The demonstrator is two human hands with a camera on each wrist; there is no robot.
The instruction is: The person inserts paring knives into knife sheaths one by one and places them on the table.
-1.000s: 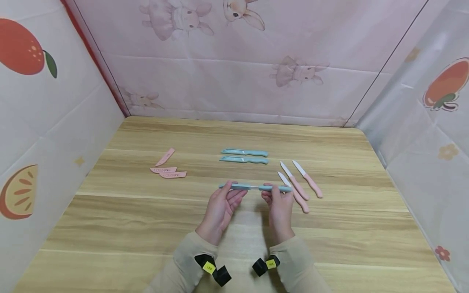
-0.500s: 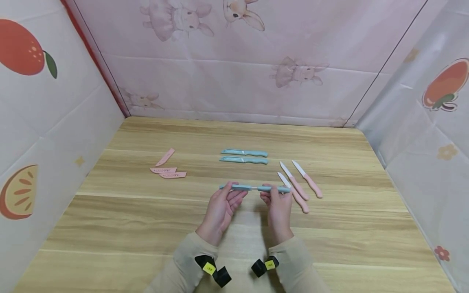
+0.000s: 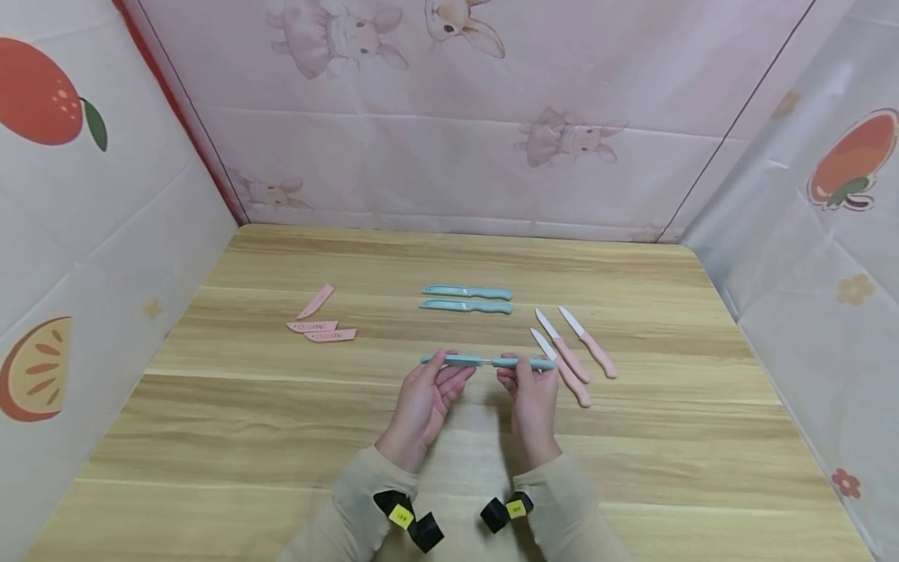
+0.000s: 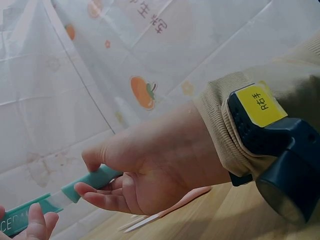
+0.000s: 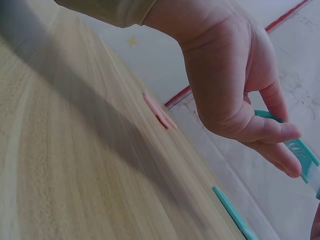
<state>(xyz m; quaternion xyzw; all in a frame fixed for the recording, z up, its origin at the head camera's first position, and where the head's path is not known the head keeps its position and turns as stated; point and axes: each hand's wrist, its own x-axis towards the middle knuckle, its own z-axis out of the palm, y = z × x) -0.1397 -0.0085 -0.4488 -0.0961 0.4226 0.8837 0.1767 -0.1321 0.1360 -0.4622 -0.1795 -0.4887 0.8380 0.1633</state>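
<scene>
Above the table, my left hand (image 3: 424, 410) pinches a teal blade sheath (image 3: 463, 360) between thumb and fingers. My right hand (image 3: 535, 414) grips the teal handle of a paring knife (image 4: 95, 180). The knife's blade sits mostly inside the sheath, leaving a short pale stretch bare between sheath and handle. Beyond the hands lie two teal knives (image 3: 467, 307) in their sheaths, side by side. Several pink-handled knives, three in all, lie unsheathed near my right hand, one pink knife (image 3: 595, 355) being the outermost. Three pink sheaths (image 3: 332, 336) rest at the left.
The wooden table (image 3: 246, 437) has printed cloth hung along its back and both sides. A black wrist camera (image 3: 425, 531) is strapped to the left sleeve, another wrist camera (image 3: 495, 515) to the right.
My right hand has shifted slightly left with the knife. The bare stretch of blade between handle and sheath has become shorter. My left hand is nearly still.
</scene>
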